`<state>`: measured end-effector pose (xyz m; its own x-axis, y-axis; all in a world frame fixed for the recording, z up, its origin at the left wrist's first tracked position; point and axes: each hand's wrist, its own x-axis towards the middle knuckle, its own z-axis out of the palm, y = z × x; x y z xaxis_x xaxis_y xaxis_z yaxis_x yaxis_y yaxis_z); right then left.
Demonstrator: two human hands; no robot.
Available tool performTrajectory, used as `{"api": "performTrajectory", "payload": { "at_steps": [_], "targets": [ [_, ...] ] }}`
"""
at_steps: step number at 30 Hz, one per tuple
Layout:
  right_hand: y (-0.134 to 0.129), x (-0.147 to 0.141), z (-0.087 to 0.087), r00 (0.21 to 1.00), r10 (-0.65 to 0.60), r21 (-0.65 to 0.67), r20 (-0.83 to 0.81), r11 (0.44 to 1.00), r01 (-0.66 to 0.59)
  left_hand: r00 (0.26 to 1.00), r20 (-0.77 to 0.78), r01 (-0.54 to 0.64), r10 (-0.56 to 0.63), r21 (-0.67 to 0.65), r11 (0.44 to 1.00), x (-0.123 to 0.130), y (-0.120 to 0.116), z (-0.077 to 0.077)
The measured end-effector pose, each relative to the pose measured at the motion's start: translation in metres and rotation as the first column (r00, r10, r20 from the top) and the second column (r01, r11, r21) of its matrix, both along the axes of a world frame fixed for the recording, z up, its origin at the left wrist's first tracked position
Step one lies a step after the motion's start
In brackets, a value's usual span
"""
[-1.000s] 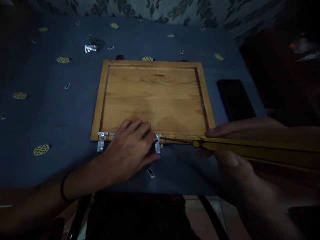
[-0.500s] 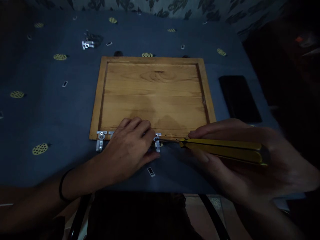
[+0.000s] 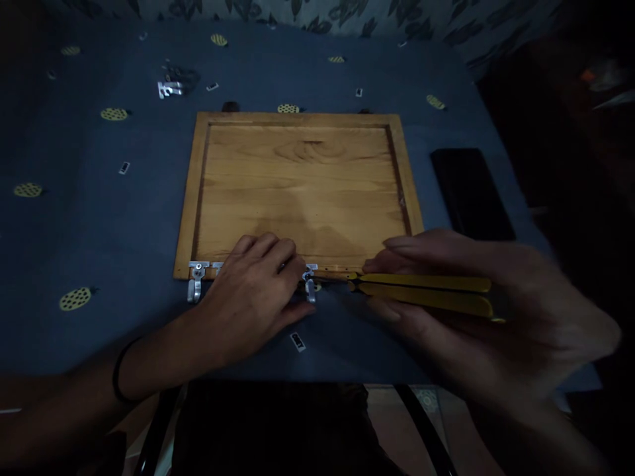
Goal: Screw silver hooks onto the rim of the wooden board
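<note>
A wooden framed board [image 3: 297,192] lies on the blue tablecloth, its recessed side up. Along its near edge sit small silver metal hooks; the left hook [image 3: 197,281] has a screw head in its plate. My left hand [image 3: 258,297] rests over the near edge, fingers bent, thumb and forefinger closed about the right hook [image 3: 310,284]. My right hand [image 3: 496,317] grips a screwdriver [image 3: 426,291] by its yellow and black handle. The shaft points left to the right hook, and its tip meets the hook's plate near my left fingertips. Part of another hook's plate shows beside my left hand.
A dark flat rectangular object [image 3: 471,194] lies right of the board. More silver hooks [image 3: 170,88] with small parts lie at the back left. The tablecloth [image 3: 114,231] has a yellow pineapple print. A leaf-patterned surface [image 3: 317,14] borders the back.
My right hand has turned the screwdriver handle, and its fingers have shifted on the grip. My left hand stays at the hook. The whole view has shifted slightly.
</note>
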<state>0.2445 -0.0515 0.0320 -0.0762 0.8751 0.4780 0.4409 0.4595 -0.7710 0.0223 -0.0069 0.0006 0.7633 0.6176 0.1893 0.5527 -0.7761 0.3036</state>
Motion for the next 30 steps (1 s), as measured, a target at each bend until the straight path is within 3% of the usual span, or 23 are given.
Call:
{"api": "performTrajectory", "payload": {
  "at_steps": [3,6,13,23,30],
  "targets": [
    [0.004,0.0,-0.003,0.994,0.111,0.023,0.008,0.993,-0.112,1.0,-0.004,-0.003,0.003,-0.011,1.0,0.0,0.0,0.001],
    [0.006,0.001,-0.004,0.997,0.075,0.05,0.021,0.996,-0.076,1.0,-0.007,0.002,-0.002,-0.008,1.0,0.0,-0.001,0.001],
    [0.011,0.003,-0.006,0.983,0.096,0.142,0.155,0.983,-0.119,1.0,-0.003,0.014,-0.014,0.001,1.0,0.0,0.0,0.001],
    [0.006,0.0,-0.008,0.988,0.036,0.17,0.148,0.984,-0.061,1.0,-0.03,0.004,-0.004,0.001,1.0,0.0,0.0,0.001],
    [0.002,-0.004,-0.004,0.997,0.065,-0.035,-0.034,0.997,-0.067,0.999,-0.036,-0.01,0.01,-0.014,1.0,0.001,-0.001,0.0]
  ]
}}
